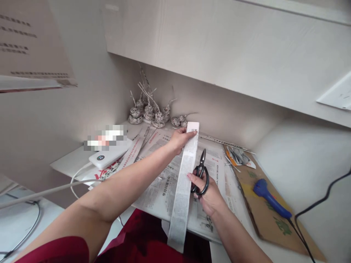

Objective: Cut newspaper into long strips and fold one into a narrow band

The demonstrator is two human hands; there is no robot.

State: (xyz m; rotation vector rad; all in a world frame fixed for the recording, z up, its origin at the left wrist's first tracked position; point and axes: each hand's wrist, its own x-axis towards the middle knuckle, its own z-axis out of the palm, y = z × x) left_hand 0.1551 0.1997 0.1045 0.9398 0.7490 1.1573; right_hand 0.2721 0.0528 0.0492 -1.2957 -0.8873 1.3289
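A long narrow newspaper strip (184,179) runs from the far side of the desk down over its front edge. My left hand (179,138) pinches the strip's far end. My right hand (206,193) holds black scissors (201,173) by the handles, blades pointing away from me, right beside the strip's middle; one fingertip touches the strip's edge. Both hands work over spread newspaper sheets (161,182) covering the desk.
Small woven paper baskets (149,113) stand in the back corner. More cut strips (135,148) lie at left beside a white power bank (109,155) with a cable. A cardboard sheet (263,212) at right carries a blue glue gun (270,199) and paper scraps (238,156).
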